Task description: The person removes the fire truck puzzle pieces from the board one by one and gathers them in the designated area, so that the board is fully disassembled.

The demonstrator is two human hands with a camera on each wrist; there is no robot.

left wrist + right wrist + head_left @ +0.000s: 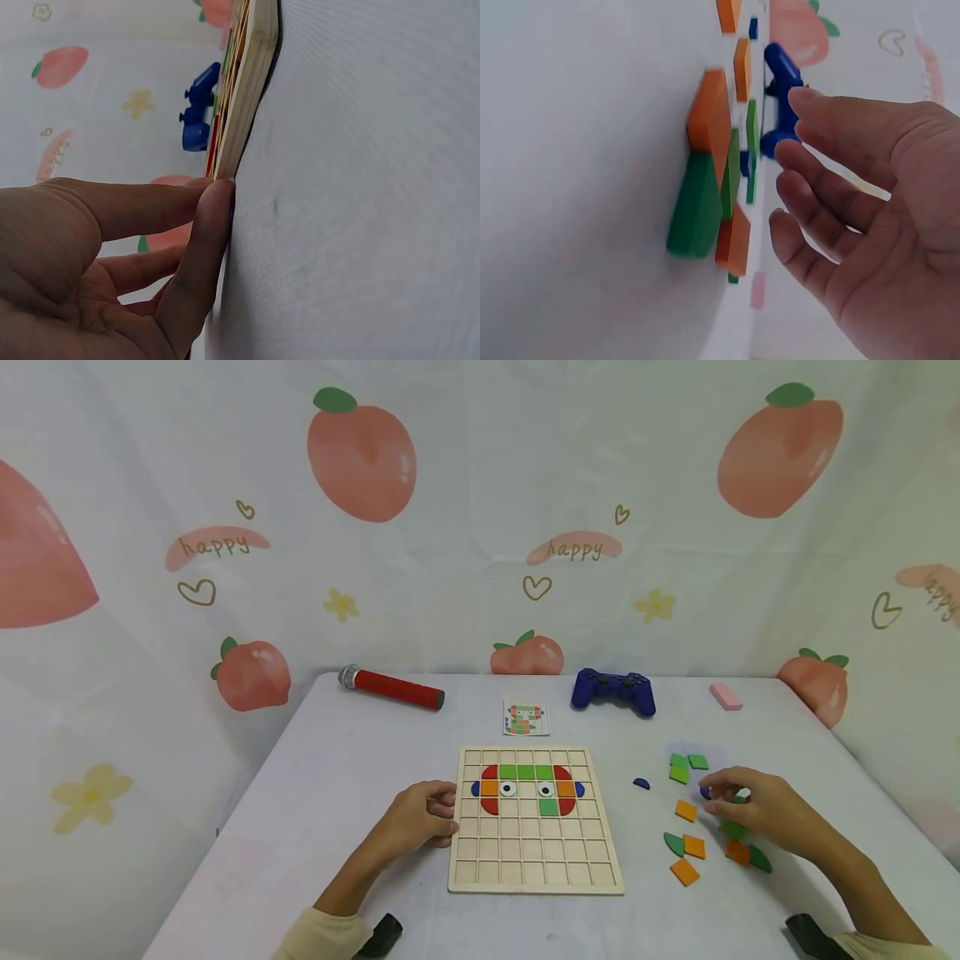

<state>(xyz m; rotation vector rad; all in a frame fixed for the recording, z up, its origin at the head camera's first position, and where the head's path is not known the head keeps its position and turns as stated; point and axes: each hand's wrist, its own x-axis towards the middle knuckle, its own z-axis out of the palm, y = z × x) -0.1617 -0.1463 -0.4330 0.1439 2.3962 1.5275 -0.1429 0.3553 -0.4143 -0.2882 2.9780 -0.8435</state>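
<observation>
A square wooden grid board (510,870) lies flat on the table, its upper rows filled with red, green, orange, blue and eye-marked tiles. My left hand (420,814) pinches the board's left edge; in the left wrist view its thumb and a finger meet at the edge's near end. Over the loose tiles on the right hovers my right hand (765,810), fingers loosely bent, nothing held. Beneath and around it lie orange squares (685,872), green squares (678,773), dark green quarter-round tiles (760,858) and blue half-rounds (641,783). The right hand partly hides some tiles.
Behind the board sits a small pattern card (527,718). Along the table's far side lie a red microphone (397,688), a blue game controller (613,692) and a pink block (726,697). A fruit-printed curtain (465,568) hangs behind.
</observation>
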